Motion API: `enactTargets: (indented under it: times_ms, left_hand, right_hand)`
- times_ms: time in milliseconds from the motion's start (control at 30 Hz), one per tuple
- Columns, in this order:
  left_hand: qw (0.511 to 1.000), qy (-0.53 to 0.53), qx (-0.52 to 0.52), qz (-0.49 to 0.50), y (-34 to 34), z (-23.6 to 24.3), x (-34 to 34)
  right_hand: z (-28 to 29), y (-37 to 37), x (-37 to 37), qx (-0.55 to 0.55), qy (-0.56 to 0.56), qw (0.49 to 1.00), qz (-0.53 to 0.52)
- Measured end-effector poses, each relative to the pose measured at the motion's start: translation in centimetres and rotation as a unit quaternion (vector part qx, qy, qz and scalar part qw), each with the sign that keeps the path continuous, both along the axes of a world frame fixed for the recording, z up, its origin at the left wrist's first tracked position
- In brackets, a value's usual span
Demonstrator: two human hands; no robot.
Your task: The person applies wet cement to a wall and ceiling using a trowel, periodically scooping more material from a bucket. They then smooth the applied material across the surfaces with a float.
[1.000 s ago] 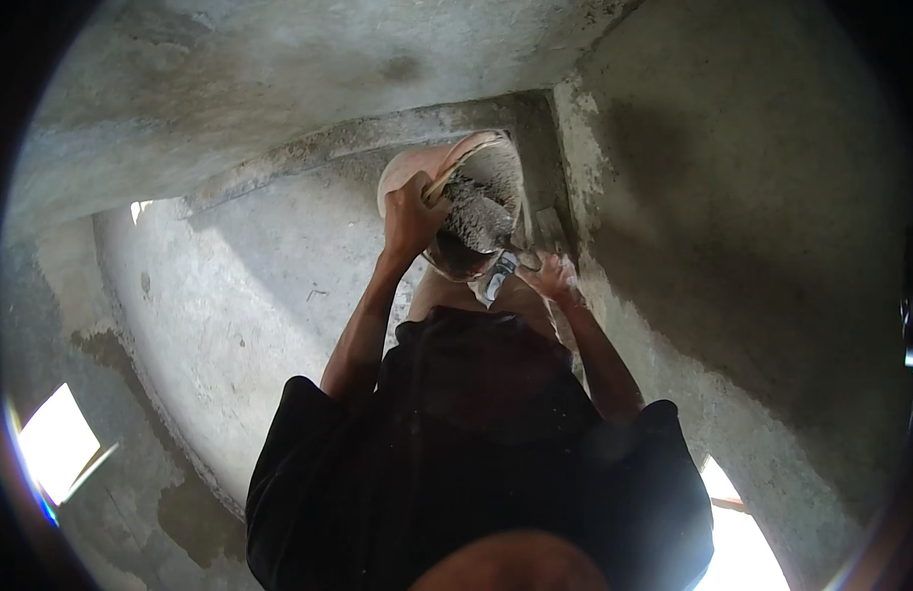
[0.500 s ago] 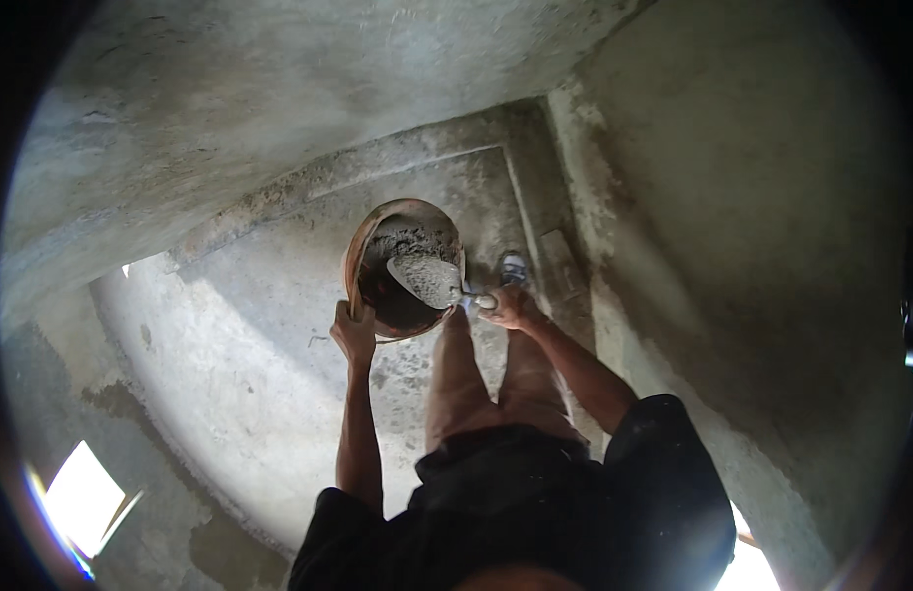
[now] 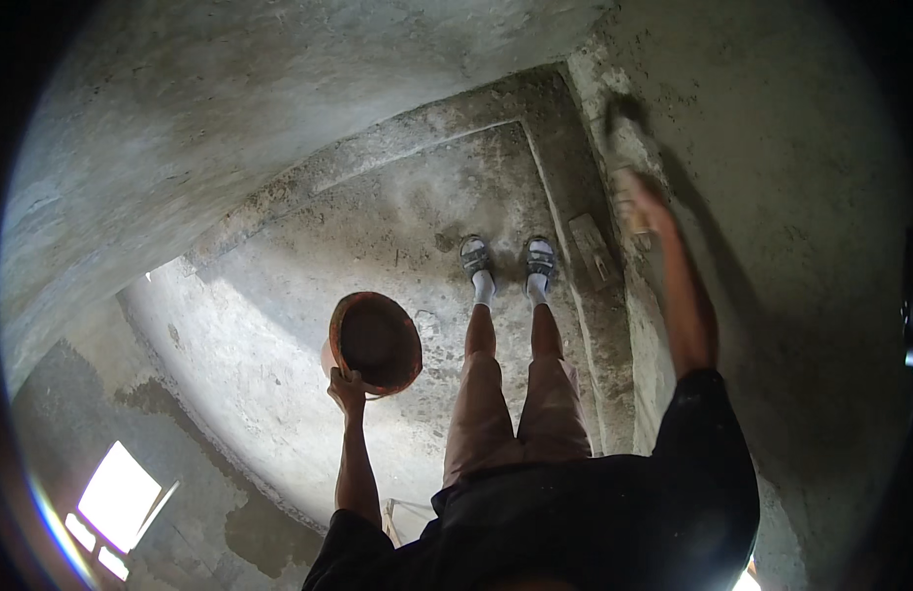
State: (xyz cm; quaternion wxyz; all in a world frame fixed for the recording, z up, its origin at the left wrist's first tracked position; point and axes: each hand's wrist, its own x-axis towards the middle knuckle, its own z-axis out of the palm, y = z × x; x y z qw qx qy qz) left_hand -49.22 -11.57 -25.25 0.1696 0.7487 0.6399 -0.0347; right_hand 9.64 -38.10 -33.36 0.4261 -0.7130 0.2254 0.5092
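Observation:
My left hand (image 3: pixel 346 392) grips the near left rim of a round rust-brown bucket (image 3: pixel 376 343) held out beside my legs; its inside looks dark. My right hand (image 3: pixel 642 202), blurred by motion, is raised at the rough edge of the right wall (image 3: pixel 772 197), closed on the tan handle of a trowel (image 3: pixel 636 222). The trowel's blade is too blurred to make out, and a dark shadow lies on the wall just beyond the hand.
My feet in sandals (image 3: pixel 474 258) stand on the stained concrete floor (image 3: pixel 397 217). A raised concrete edging (image 3: pixel 427 128) runs along the far and right sides, with a flat oblong piece (image 3: pixel 594 251) on the right stretch. A bright opening (image 3: pixel 120 492) is at lower left.
The bucket has moved down and left, away from my right hand. My right hand and trowel have left the bucket and risen to the right wall. The heap of grey mix is no longer visible inside.

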Motion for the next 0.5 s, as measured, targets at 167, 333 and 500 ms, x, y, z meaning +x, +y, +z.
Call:
enactTargets:
  times_ms: [167, 333, 500]
  left_hand:
    - [0.998, -0.021, -0.047, -0.035, -0.5, 2.9, 2.2]
    - [0.993, -0.044, -0.105, -0.024, -1.1, 3.5, 7.4]
    - [0.979, -0.141, -0.122, -0.080, -2.7, 2.1, 13.2]
  right_hand:
    - [16.3, 0.0, -5.2, 0.008, -0.090, 0.988, 0.128]
    - [8.1, -4.6, -16.3, 0.085, -0.114, 0.910, 0.389]
    - [6.0, -1.2, -25.0, 0.085, -0.463, 0.738, 0.484]
